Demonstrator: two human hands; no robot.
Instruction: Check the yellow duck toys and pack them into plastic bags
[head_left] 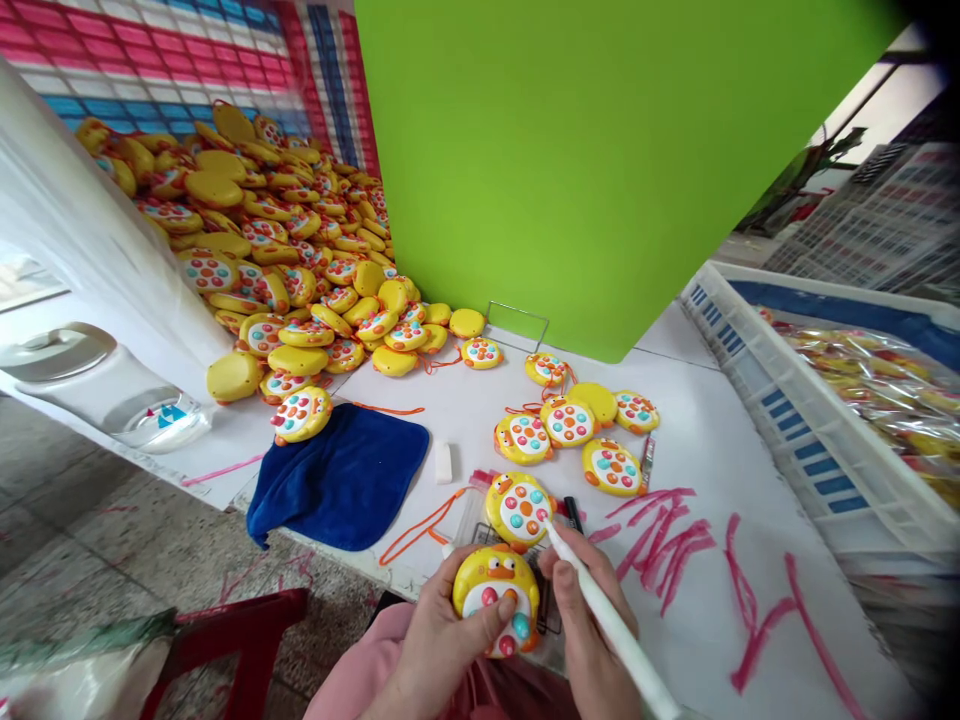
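Observation:
My left hand (pixel 435 640) is wrapped round a yellow duck-shaped toy (pixel 493 568), its thumb on the coloured buttons of the white belly. In my right hand (pixel 592 625) is a long white pen-like stick (pixel 619 635), its tip pointing up and left. That tip overlaps the edge of a second duck toy (pixel 517 508) lying just beyond; whether they touch I cannot tell. A black marker (pixel 572 514) lies beside this second toy. Several more duck toys (pixel 571 420) form a loose group farther back, most with buttons facing up.
Heaped duck toys (pixel 285 240) fill the back left against a striped sheet. A blue cloth (pixel 337 480), a white eraser-like block (pixel 443 463) and an orange cord (pixel 420 528) lie on the table. A green board (pixel 555 180) stands behind; a white crate (pixel 795 430) holds bagged toys at right.

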